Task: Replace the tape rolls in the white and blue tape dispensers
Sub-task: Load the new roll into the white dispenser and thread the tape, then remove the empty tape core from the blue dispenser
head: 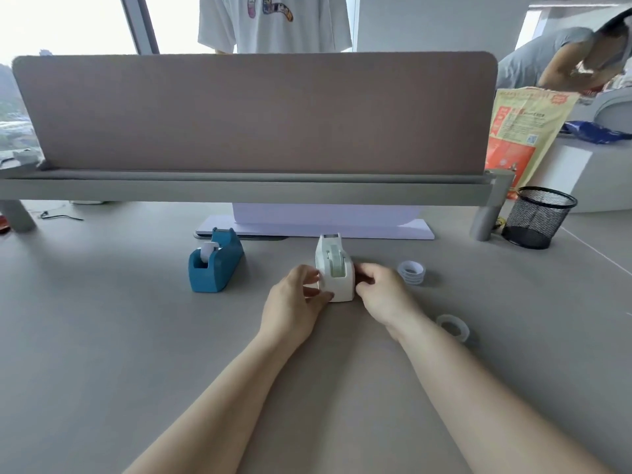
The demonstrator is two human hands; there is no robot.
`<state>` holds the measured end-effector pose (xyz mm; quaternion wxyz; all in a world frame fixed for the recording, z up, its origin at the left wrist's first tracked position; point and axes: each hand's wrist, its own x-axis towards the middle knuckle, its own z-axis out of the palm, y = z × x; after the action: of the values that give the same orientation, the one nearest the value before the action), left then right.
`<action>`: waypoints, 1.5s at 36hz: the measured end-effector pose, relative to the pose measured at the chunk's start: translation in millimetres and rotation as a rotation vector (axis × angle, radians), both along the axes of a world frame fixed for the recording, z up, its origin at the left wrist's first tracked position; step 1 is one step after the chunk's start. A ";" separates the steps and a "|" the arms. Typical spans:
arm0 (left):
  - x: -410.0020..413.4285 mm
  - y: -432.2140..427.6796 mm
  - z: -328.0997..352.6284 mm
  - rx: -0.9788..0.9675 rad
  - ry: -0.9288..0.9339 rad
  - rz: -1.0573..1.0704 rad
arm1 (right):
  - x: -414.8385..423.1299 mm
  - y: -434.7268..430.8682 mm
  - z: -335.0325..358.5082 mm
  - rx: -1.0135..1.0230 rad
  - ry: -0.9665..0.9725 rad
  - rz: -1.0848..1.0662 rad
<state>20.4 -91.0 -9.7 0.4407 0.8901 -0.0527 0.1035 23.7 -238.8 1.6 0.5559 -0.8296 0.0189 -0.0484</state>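
The white tape dispenser [335, 268] stands on the grey desk in the middle, with a pale green roll holder in its slot. My left hand [295, 299] grips its left side and my right hand [383, 294] grips its right side. The blue tape dispenser [215, 265] stands to the left, a white roll showing in its slot. A stack of white tape rolls [411, 272] lies to the right of the white dispenser. A clear tape roll [453, 327] lies flat nearer me on the right, beside my right forearm.
A brown desk divider [253, 114] runs across the back on a grey rail. A black mesh pen cup [537, 217] stands at the right back. A lilac board [325, 224] lies under the divider. Two people are beyond the desk.
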 end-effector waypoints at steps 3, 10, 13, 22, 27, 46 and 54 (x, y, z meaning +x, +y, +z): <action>-0.9 0.7 -1.3 0.005 -0.011 0.003 | -3.0 0.6 -0.7 0.002 0.003 -0.001; -10.5 14.4 0.6 0.016 -0.032 0.048 | -12.4 1.0 -3.0 0.027 0.021 -0.003; -22.8 35.4 6.7 -0.020 -0.169 0.160 | -17.8 2.0 -6.6 0.073 0.018 -0.089; -14.1 126.5 11.8 -0.052 -0.121 0.581 | -46.7 35.4 -7.1 0.033 -0.252 -0.174; 10.1 132.1 3.7 0.003 0.045 0.500 | -50.1 47.2 -12.1 -0.060 -0.301 -0.129; -51.5 127.9 -0.2 0.106 0.039 0.287 | -54.1 44.4 -22.4 -0.229 -0.447 -0.055; -108.6 120.7 1.6 0.028 0.119 0.037 | -81.4 28.7 -14.3 -0.152 -0.366 -0.061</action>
<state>-88.2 29.7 -8.1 0.4286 0.9016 -0.0117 0.0577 -57.7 -210.0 -12.7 0.4842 -0.8455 -0.0609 -0.2166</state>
